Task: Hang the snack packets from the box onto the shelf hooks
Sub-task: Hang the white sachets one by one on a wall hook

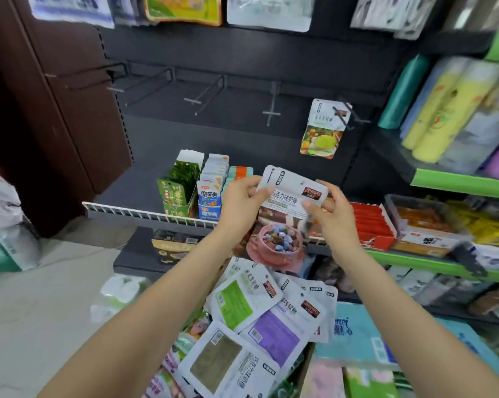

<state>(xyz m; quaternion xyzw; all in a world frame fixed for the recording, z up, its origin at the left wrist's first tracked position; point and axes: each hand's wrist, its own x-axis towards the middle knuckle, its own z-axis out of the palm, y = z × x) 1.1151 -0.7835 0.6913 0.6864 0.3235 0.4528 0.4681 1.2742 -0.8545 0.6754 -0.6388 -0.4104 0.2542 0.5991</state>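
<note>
**Both hands held one candy packet before the empty hooks**

At the centre of the frame the left hand [239,202] pinched the upper left edge of a white candy packet [285,214], thumb on the front and fingers curled behind. The right hand [330,209] pinched the packet's right edge the same way, just below its dark red logo patch. The packet stood tilted, its top corner leaning toward the upper left, and its lower half showed a pink bowl of coloured sweets.

Directly below it, in the lower middle of the frame, lay a loose pile of more white packets [259,320], some with green, purple and olive panels facing up, overlapping one another at all angles. They sat in a cardboard box [307,366], of which only a brown edge showed at the lower right of the pile.

Above the hands, across the middle of the frame, a row of bare metal hooks [271,106] stuck out from the dark back panel [242,53]. To the right of them one hung packet [323,130] with a fruit picture dangled from its hook [341,117], well apart from the held packet.

Behind the left hand, a wire-fronted shelf [145,211] carried green [178,191] and blue-and-white snack cartons [211,191]. At the right edge, green-edged shelves [458,182] bore yellow rolls [443,110] and red boxes [371,225].
</note>
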